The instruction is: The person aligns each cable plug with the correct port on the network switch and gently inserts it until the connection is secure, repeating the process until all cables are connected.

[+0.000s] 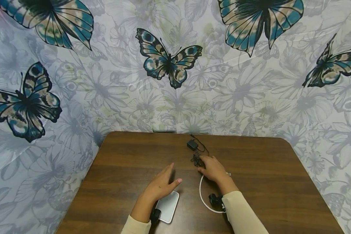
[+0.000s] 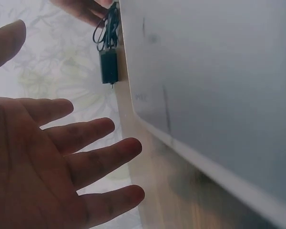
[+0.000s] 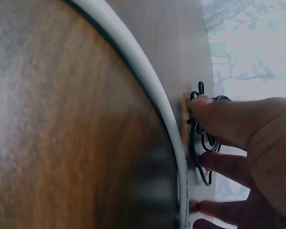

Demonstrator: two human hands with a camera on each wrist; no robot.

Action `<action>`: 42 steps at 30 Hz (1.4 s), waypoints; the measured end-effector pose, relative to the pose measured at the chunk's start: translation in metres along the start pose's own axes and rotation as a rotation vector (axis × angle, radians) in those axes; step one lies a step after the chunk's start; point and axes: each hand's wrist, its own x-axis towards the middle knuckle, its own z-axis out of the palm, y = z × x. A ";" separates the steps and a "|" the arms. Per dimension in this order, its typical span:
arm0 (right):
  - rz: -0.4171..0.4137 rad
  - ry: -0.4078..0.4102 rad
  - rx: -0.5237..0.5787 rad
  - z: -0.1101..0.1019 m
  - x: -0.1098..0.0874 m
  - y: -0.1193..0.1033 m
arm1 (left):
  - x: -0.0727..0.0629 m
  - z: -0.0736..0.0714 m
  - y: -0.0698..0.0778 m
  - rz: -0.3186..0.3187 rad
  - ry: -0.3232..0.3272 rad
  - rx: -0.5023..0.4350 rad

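Observation:
A bundled black cable [image 1: 197, 160] lies near the back of the brown table, joined to a small black power adapter [image 1: 192, 145]. My right hand [image 1: 213, 168] is at this bundle; in the right wrist view its thumb [image 3: 205, 112] and fingers lie around the coiled loops [image 3: 207, 138]. My left hand [image 1: 159, 186] hovers with fingers extended, holding nothing. Below it a flat, silver-white slab with rounded corners [image 1: 169, 207] lies on the table, and it fills much of the left wrist view [image 2: 205, 86]. What device the slab is I cannot tell.
A white curved cord [image 1: 203, 198] bows out beside my right forearm, partly hidden by it. The wooden table [image 1: 140, 152] reaches back to a hanging butterfly-print cloth [image 1: 169, 107]. Dark wrist cameras [image 1: 214, 200] are strapped to both wrists.

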 end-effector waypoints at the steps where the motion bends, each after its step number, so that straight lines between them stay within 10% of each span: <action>1: 0.002 -0.001 -0.006 0.000 0.000 -0.001 | 0.000 0.000 0.000 0.002 -0.002 0.003; 22: -0.034 0.025 0.027 0.007 -0.004 -0.007 | 0.002 0.001 0.005 0.005 0.003 0.011; 42: -0.136 0.371 0.113 0.009 -0.009 -0.016 | 0.003 0.000 0.010 0.019 0.013 0.020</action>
